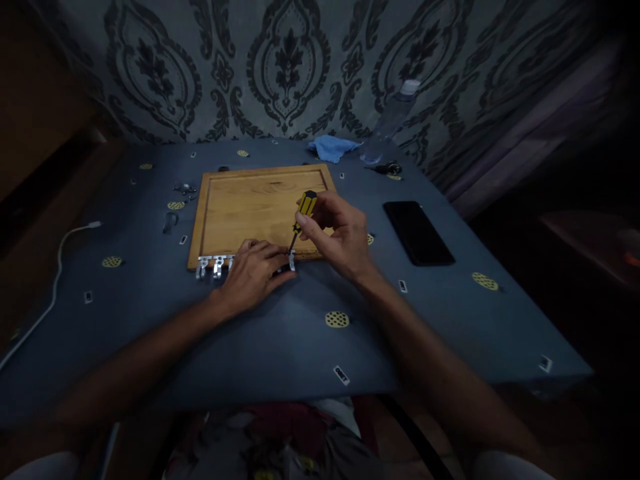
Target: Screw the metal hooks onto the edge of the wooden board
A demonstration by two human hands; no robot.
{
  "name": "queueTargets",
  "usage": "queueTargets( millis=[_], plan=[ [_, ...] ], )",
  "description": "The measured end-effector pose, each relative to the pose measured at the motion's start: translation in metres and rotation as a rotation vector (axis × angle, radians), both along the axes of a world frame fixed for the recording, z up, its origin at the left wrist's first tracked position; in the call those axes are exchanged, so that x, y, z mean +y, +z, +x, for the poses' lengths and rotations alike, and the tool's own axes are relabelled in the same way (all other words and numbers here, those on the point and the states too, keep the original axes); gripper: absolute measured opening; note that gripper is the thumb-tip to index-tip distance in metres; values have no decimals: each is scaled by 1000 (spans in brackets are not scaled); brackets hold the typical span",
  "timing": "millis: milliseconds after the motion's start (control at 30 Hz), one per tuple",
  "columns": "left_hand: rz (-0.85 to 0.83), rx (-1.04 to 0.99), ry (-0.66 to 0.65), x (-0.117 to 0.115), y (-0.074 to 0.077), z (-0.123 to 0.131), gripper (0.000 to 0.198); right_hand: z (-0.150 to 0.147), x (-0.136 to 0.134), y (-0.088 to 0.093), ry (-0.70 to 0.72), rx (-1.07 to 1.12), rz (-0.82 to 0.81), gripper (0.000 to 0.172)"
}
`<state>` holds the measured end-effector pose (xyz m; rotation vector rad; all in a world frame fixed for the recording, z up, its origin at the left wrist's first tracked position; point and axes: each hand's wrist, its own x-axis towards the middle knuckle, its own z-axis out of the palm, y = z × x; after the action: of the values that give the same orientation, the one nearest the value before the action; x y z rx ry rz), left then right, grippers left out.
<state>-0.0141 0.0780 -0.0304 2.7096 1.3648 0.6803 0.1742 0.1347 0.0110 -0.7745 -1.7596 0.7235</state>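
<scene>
A yellow-and-black screwdriver (pixel 306 205) leans in my right hand (pixel 343 230), its handle between thumb and fingers. The shaft points down to a silver metal hook (pixel 293 261) at the near edge of a framed wooden board (pixel 260 207). My left hand (pixel 257 270) lies over that same edge, thumb and fingertips closed around the hook. Left of this hand, more silver hooks (pixel 218 267) sit along the edge, some partly covered by my fingers. Whether a screw is under the screwdriver's tip is too small to tell.
Small metal pieces (pixel 184 189) and a clear curved piece (pixel 170 222) lie left of the board. A black phone (pixel 418 233) rests to the right. Behind are a blue cloth (pixel 333 148), a clear bottle (pixel 393 123) and a dark object (pixel 387 169). A white cable (pixel 60 260) crosses the left side.
</scene>
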Motion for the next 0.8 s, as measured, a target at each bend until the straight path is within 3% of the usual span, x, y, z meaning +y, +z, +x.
queueTargets(
  millis=[200,800],
  plan=[
    [-1,1,5,0,0,0,30,0,1,0,3,37,-27,37],
    [-45,9,4,0,1,0,32,-10,-9,-11,-301,15,231,30]
  ],
)
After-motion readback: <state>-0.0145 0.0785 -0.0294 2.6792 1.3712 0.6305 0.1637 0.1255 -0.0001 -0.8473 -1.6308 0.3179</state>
